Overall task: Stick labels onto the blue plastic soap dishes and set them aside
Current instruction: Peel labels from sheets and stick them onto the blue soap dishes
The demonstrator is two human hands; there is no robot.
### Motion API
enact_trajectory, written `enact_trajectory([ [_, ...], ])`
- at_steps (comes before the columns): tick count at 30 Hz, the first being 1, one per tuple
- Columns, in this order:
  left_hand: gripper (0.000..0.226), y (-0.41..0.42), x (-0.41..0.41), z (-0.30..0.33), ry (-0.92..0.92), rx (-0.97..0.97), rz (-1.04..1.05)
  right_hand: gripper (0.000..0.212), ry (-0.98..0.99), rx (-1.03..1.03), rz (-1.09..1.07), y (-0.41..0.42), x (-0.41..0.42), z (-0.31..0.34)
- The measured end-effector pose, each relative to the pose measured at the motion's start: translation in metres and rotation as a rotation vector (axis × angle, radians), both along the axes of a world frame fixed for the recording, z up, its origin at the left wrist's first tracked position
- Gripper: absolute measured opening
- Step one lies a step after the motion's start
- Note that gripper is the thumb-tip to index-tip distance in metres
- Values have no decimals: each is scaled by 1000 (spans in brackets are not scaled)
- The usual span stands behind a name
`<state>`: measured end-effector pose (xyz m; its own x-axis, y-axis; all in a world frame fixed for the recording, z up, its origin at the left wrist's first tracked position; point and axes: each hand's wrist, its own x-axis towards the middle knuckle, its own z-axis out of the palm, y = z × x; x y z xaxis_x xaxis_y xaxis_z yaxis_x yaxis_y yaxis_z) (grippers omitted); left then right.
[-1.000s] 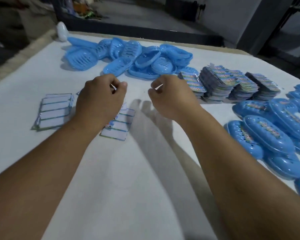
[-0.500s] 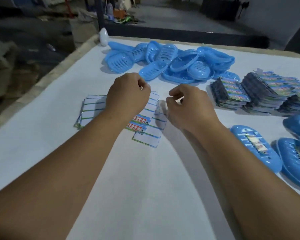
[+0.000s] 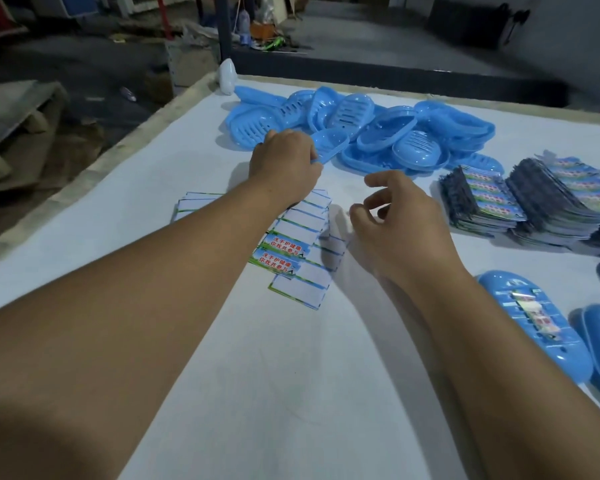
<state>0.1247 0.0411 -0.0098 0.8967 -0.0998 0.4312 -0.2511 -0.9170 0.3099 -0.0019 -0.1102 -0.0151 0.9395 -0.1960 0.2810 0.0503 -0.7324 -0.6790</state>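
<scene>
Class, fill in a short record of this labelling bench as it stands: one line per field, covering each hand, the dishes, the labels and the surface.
left hand: reaching to the pile, fingers on the near end of one soap dish
right hand: above the table, fingers curled, holding nothing visible
unlabelled dishes: heaped at the far side
label sheet: partly used, two printed labels left, under the left forearm
label stacks: piled at the right
labelled dish: set aside, near right
table: white cover

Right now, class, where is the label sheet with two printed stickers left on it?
In the head view, the label sheet lies mid-table between the left hand and right hand, partly under the left forearm, nearer than the dish pile.
</scene>
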Motion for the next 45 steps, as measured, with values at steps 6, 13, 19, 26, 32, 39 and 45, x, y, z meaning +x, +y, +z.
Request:
enact_trajectory([
  [6,15,1,-19,21,-32,-160,-86,34,-53,21,-8,1,1,3],
  [13,18,11,-73,38,42,-538,-165,71,-165,15,104,-4,-9,15],
  [19,36,3,-103,23,276,-787,-134,99,-133,-146,320,-4,-12,18],
  [26,47,1,-106,22,423,-846,-105,88,-39,-177,290,-9,-13,22],
  [32,27,16,-111,20,244,-344,-48,89,113,-222,260,-27,-16,22],
  [39,70,26,-120,22,447,-41,-43,86,212,-228,305,-41,-17,23],
  [45,80,27,-119,24,482,-82,-35,84,280,-236,321,-40,-19,25],
])
